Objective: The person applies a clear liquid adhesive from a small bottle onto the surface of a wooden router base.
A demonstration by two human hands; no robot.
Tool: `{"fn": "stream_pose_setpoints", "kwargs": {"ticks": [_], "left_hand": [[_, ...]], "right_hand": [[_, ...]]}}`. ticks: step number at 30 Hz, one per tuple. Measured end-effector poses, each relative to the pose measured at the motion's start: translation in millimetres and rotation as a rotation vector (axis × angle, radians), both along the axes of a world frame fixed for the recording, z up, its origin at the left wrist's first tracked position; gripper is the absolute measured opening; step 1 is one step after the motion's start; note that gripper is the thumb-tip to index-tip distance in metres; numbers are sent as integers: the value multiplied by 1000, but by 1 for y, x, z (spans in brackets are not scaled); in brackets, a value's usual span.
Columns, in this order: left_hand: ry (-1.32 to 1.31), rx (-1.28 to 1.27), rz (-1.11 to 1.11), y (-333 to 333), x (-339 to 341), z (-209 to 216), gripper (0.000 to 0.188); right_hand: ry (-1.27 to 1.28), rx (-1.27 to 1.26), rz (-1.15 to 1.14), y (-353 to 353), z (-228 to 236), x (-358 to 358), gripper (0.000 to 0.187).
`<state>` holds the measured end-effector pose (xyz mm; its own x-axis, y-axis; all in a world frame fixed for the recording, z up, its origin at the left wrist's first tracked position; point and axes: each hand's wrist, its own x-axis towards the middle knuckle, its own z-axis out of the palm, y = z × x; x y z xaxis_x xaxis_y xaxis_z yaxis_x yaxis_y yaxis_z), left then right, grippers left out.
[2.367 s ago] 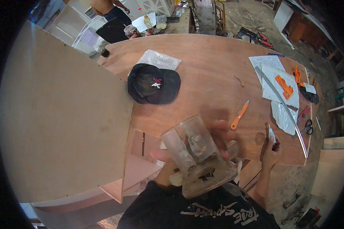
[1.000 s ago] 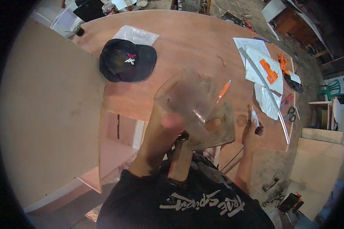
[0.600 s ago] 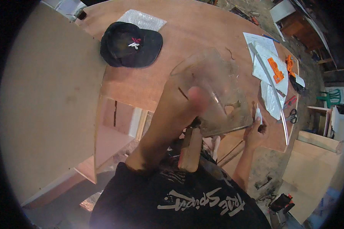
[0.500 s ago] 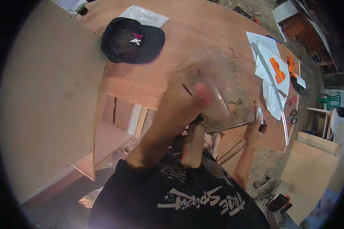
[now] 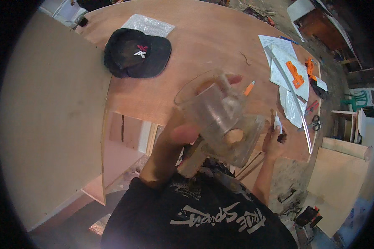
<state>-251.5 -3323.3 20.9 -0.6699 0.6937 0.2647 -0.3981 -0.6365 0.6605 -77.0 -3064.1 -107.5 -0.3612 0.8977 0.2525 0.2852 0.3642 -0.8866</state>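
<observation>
My left hand (image 5: 179, 132) is raised in front of me, gripping a clear plastic tool base (image 5: 214, 110), scuffed and cloudy. The base has a round hollow part and a flat plate with a hole. A wooden block (image 5: 191, 161) sticks out below it, toward my shirt; how the two are joined is hidden. Farther right, my right hand (image 5: 274, 143) is closed round a small white tube (image 5: 277, 123) with a narrow tip, which looks like glue. That hand is at the near edge of the wooden tabletop (image 5: 212, 45).
A black cap (image 5: 137, 54) lies by bubble wrap (image 5: 149, 25) at the left. To the right are papers, a metal strip (image 5: 289, 83), an orange plastic piece (image 5: 295, 74) and scissors (image 5: 316, 122). An orange-tipped stick (image 5: 249, 88) lies beyond the base. A large panel (image 5: 54, 116) stands left.
My left hand has turned the clear base and moved slightly left and down, tilting the wooden block. The orange-tipped stick now shows. My right hand still holds the tube.
</observation>
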Motion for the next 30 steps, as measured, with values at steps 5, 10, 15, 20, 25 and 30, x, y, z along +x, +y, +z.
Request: {"fn": "stream_pose_setpoints", "kwargs": {"ticks": [5,10,15,20,25,30], "left_hand": [[-105,220,-75,2,24,-6,126],[-276,404,-235,12,33,8,145],[-118,567,-313,22,34,-3,145],[-65,771,-135,36,43,-8,145],[-28,666,-203,27,42,-12,147],[-10,891,-353,55,32,-18,145]], "right_hand": [[11,62,31,4,-2,3,23],[56,8,65,1,4,2,23],[79,5,76,-2,5,1,23],[95,-22,100,-3,7,0,23],[45,45,91,4,3,3,22],[70,51,95,3,4,2,21]]}}
